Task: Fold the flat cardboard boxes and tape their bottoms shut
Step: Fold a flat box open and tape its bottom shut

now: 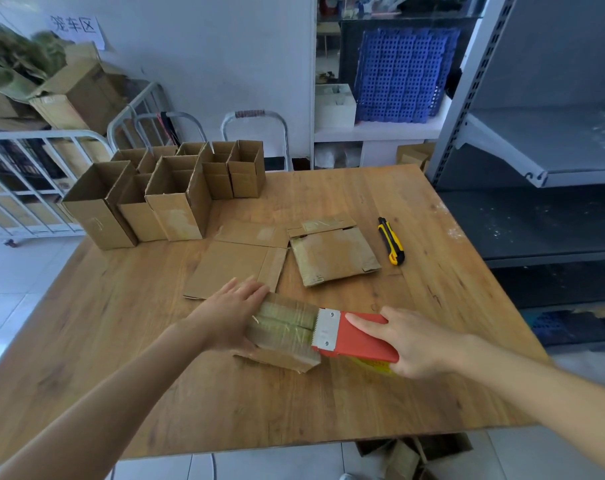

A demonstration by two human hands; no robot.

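On the bench [328, 403], a folded box [283, 336] lies at front centre, with the tape dispenser [356, 337] touching its right end. Behind it lie the left flat carton [238, 261] and the right flat carton [334, 254], side by side. A utility knife [391, 241] lies just right of the latter. The upright boxes [162, 195] stand clustered at back left. Shelving [543, 140] stands beyond the bench's right edge.

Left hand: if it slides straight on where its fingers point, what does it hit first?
Probably the flat cardboard just beyond the left hand, which rests higher, on the box, and might pass over it.
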